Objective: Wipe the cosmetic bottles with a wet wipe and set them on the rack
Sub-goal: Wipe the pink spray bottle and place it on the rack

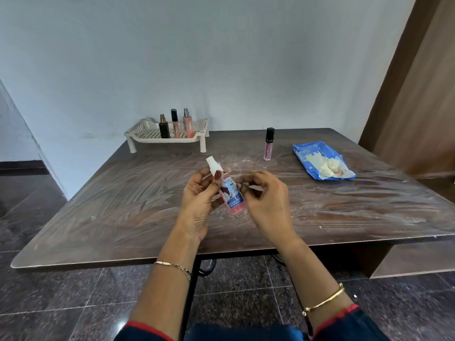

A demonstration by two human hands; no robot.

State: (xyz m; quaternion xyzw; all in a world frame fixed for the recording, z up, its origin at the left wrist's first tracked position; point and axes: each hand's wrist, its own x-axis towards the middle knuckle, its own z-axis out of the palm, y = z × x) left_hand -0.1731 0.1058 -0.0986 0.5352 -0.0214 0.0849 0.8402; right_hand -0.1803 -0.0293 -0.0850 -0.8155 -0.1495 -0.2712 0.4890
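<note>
Dark brown wooden table (110,205): open surface near left and from middle to far edge.
Beige perforated plastic rack (138,130), far left: left part of the tray free. Middle and right are taken by black square bottle (164,129), slim peach tube with black cap (175,125) and pink spray bottle (187,126), all upright.
Pink lip-gloss tube with black cap (268,143): upright, far, right of centre.
Blue wet-wipe packet (317,156): lying flat, far right, with an open gap between it and the lip-gloss tube.

The spray bottle (232,195) is pink, with a white cap and a blue-and-red label. The tabletop (123,205) is dark brown, streaked whitish. Far left, the cream rack (147,134) has a grid of holes. Right: a black-capped pink tube (268,145) and a blue wipes pack (320,158) showing white.
</note>
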